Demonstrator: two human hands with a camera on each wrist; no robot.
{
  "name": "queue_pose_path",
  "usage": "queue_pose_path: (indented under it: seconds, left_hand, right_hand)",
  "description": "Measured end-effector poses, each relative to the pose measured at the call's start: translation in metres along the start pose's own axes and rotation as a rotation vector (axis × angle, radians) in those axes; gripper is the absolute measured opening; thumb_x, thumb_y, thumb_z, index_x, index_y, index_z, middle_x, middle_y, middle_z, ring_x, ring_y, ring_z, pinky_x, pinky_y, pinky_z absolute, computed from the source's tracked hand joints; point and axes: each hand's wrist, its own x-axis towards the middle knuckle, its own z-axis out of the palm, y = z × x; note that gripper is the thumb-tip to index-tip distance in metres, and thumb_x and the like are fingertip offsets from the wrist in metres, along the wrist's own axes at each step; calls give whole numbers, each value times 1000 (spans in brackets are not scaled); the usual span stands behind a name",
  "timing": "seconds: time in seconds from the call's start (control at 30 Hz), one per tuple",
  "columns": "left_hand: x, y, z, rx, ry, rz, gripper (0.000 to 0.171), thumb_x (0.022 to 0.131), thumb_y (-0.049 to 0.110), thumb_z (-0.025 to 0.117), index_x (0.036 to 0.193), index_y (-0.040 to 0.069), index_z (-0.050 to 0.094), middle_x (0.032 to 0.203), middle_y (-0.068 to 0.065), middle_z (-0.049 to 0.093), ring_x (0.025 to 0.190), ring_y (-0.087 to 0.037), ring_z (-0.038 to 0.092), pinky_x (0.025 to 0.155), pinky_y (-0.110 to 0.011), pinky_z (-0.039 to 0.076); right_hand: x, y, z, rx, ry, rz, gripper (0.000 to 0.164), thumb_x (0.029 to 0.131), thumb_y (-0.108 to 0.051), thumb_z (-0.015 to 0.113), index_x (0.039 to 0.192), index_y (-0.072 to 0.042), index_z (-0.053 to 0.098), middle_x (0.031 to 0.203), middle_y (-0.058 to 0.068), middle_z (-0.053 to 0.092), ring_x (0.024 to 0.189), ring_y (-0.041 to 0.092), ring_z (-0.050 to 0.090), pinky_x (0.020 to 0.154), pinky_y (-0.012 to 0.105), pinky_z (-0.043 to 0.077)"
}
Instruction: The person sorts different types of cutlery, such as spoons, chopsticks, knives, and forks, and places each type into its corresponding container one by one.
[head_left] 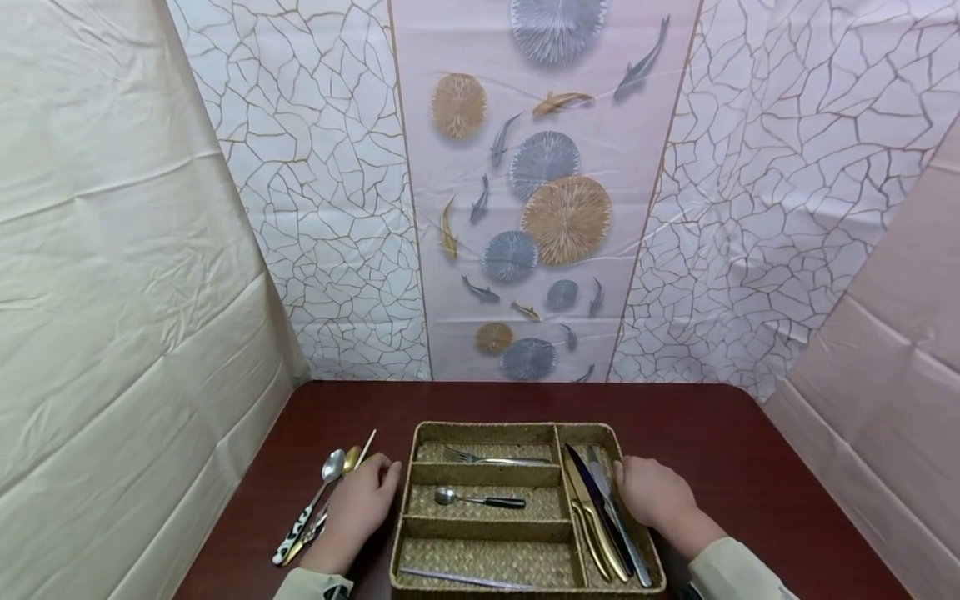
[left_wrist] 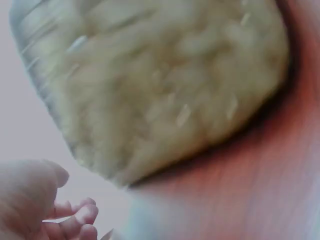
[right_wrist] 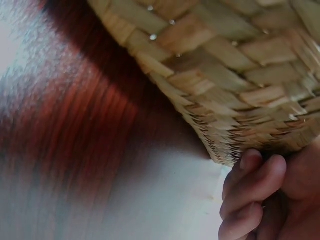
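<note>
One spoon (head_left: 332, 465) with a spotted handle lies beside my left hand (head_left: 358, 504) in the head view; my right hand (head_left: 657, 493) meets the right rim of the woven tray (head_left: 491, 529), which holds knives (head_left: 596, 500). Left wrist view: my left fingers (left_wrist: 82, 217) curl loosely, apart from the blurred tray. Right wrist view: my right fingers (right_wrist: 255, 190) bend close together at the tray's wall; whether they pinch it, I cannot tell.

Head looks down; wrist closeups apparently share tray (head_left: 487, 528).
</note>
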Motion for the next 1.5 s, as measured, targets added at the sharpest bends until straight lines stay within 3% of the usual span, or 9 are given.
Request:
queue_pose_path:
  seconds: [0.1, 0.33, 0.53, 0.77, 1.07, 1.23, 1.37, 1.5]
  left_hand:
    - [2, -15, -15, 45, 6, -35, 17, 106, 29, 71, 93, 17, 69, 69, 8, 55, 57, -13, 50, 54, -37, 41]
    - [-4, -38, -43, 143, -37, -73, 17, 94, 22, 78, 86, 18, 63, 76, 2, 54, 65, -18, 52, 58, -41, 44]
    - [-8, -45, -48, 195, -101, -106, 16, 91, 26, 81, 95, 15, 69, 84, -5, 57, 70, -22, 56, 61, -47, 50]
    - [-14, -51, -45, 185, -112, -98, 17, 89, 19, 78, 81, 19, 63, 74, 0, 55, 64, -20, 53, 57, -43, 46]
    - [-10, -55, -49, 154, -121, -117, 11, 89, 14, 71, 82, 18, 63, 70, 3, 55, 60, -18, 52, 55, -38, 42]
    - [-5, -55, -52, 153, -125, -109, 13, 88, 14, 71, 81, 19, 61, 70, 3, 55, 61, -18, 52, 55, -38, 41]
    - [-2, -49, -55, 139, -118, -97, 16, 90, 15, 71, 81, 20, 59, 71, 4, 54, 61, -17, 51, 55, -37, 39]
    - [-1, -35, -59, 76, -91, -79, 11, 94, 16, 72, 86, 19, 66, 74, 6, 57, 62, -16, 51, 56, -36, 40]
  right_hand:
    - [1, -1, -1, -8, -2, 7, 40, 117, -26, 44, 81, -14, 58, 72, 6, 58, 65, 25, 62, 63, 52, 53]
    - [0, 0, 2, -17, -19, 10, 40, 117, -25, 44, 84, -14, 62, 73, 7, 60, 65, 25, 63, 63, 52, 54]
    - [-1, 0, 3, -21, -20, 4, 41, 118, -25, 45, 83, -15, 63, 67, 4, 53, 58, 20, 57, 58, 46, 50]
    - [-5, -1, 4, -19, -41, 22, 40, 118, -26, 44, 86, -13, 65, 68, 5, 54, 59, 22, 58, 59, 47, 51]
    - [-4, -4, 2, -31, 2, 11, 42, 118, -25, 45, 80, -14, 60, 66, 5, 53, 58, 22, 57, 57, 48, 51]
    - [-2, -2, 2, -30, -14, 19, 40, 117, -25, 46, 86, -12, 66, 70, 6, 60, 61, 24, 62, 59, 50, 55]
    - [-1, -1, 1, -23, -6, 18, 39, 117, -27, 46, 89, -11, 68, 74, 7, 63, 63, 26, 64, 60, 52, 55]
    - [2, 2, 4, -12, -15, 16, 42, 118, -28, 44, 83, -14, 63, 69, 6, 57, 60, 24, 60, 57, 49, 52]
